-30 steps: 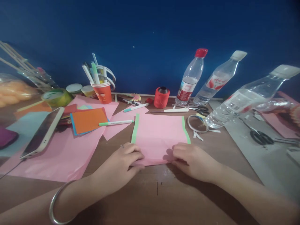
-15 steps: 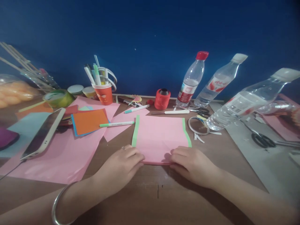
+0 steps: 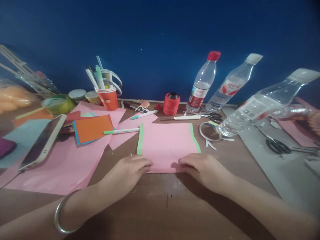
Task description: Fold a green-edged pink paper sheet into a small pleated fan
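Observation:
A pink sheet of paper (image 3: 167,143) with green strips along its left and right sides lies on the brown table. Its near edge shows a narrow folded band. My left hand (image 3: 132,170) grips the near left corner, with fingers pressed together on the paper. At the near right corner my right hand (image 3: 203,170) holds the sheet the same way, fingers closed. Both thumbs are at the near edge. A green-capped marker (image 3: 122,131) touches or nearly touches the sheet's upper left side.
Behind stand a red cup of pens (image 3: 109,100), a red thread spool (image 3: 171,104) and several bottles, one red-capped (image 3: 202,83). A tape roll (image 3: 210,131) and scissors (image 3: 278,146) are at right; a phone (image 3: 42,141) and orange paper (image 3: 93,128) at left.
The near edge of the pink sheet now shows a narrow folded band between my hands. The whole view has shifted slightly; both hands remain at the near corners.

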Tool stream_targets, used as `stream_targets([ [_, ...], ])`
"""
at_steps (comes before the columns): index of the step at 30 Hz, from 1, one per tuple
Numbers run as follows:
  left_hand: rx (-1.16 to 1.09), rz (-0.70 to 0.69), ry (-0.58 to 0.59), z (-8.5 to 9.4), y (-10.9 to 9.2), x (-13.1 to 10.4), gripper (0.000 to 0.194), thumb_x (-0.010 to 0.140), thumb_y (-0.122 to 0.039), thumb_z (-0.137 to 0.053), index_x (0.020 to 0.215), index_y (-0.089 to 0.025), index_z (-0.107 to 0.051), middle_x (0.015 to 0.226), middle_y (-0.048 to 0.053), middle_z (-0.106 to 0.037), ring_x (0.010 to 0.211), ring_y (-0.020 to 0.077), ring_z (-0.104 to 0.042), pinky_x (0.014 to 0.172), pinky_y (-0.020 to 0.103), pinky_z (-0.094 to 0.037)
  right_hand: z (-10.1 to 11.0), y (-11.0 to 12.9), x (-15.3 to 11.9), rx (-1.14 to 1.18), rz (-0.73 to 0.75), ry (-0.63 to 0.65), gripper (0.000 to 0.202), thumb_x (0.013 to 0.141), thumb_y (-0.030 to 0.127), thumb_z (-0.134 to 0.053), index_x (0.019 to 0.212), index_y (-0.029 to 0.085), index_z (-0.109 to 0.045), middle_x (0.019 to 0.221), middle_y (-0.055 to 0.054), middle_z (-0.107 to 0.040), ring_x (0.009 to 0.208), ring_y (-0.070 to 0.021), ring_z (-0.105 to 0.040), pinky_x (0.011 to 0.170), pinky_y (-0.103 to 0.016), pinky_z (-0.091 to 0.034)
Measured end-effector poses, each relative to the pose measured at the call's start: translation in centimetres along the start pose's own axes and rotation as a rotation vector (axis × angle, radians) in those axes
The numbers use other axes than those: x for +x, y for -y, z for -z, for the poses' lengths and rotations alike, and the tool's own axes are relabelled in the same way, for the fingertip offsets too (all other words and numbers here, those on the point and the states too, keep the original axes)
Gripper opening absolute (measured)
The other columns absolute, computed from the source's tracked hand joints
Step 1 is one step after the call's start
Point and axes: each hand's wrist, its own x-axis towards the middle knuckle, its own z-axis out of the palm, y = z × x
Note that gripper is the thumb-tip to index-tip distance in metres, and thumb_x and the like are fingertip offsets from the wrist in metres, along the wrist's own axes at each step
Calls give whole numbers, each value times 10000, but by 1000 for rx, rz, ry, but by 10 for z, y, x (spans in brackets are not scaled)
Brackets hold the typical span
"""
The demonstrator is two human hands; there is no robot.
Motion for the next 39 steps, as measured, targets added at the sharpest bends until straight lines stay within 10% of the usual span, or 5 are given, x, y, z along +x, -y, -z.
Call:
stream_targets([
  [15,175,-196,41,-1,-5,-1,178,899,-143,-447,941,-184,-615,876,26,-562,832,165,-516,772,310,-415,-1,0,1,-142,116,-2,253,931,238,-451,740,174,-604,772,-32,-595,752,-152,-520,684,-275,-414],
  [28,146,-93,-20,-5,-6,-1,164,866,-147,-514,980,-177,-629,990,45,-563,913,189,-518,831,356,-436,3,11,-2,-54,41,24,173,894,167,-504,1020,193,-620,946,-50,-626,912,-183,-544,797,-307,-454],
  [39,147,-55,2,-4,-16,4,162,874,-116,-491,936,-173,-629,905,32,-602,871,184,-528,806,352,-452,5,8,6,57,-70,25,195,883,275,-555,738,175,-639,775,-22,-588,773,-148,-549,693,-248,-439],
])
